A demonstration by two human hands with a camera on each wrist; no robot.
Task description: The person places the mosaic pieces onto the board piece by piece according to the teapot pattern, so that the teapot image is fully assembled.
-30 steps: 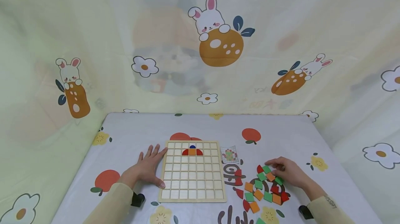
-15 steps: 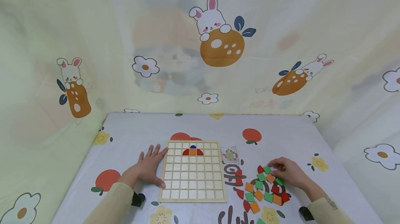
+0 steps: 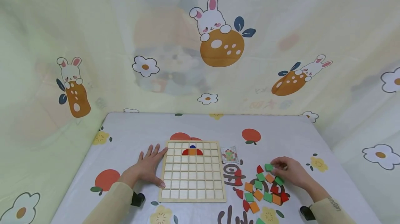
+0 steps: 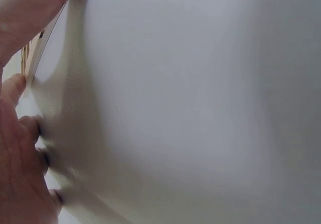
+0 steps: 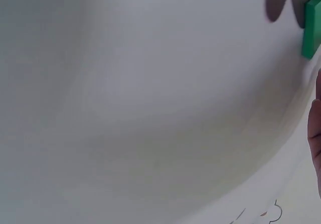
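Note:
In the head view a wooden grid board [image 3: 193,179] lies flat on the table. A blue half-round piece [image 3: 192,147], an orange square [image 3: 192,152] and red quarter-round pieces [image 3: 185,152] sit in its upper cells. My left hand [image 3: 147,168] rests with spread fingers along the board's left edge, thumb and index finger touching it; the left wrist view shows the board's side [image 4: 37,53] by those fingers. At the right, my right hand [image 3: 289,170] pinches a green square tile [image 3: 268,167] between thumb and index finger, at the top of the loose pile. The right wrist view catches only the hand's edge.
Loose orange tiles [image 3: 258,195], green tiles [image 3: 258,184] and red quarter-round pieces [image 3: 246,205] lie scattered right of the board. A small card with a coloured grid pattern [image 3: 229,155] lies by the board's upper right edge. A patterned cloth [image 3: 140,123] covers the table.
The green tile at my right fingertips has shifted slightly right and turned, coming apart from the red piece beside it. My right hand has drawn back a little; the left hand stays in place.

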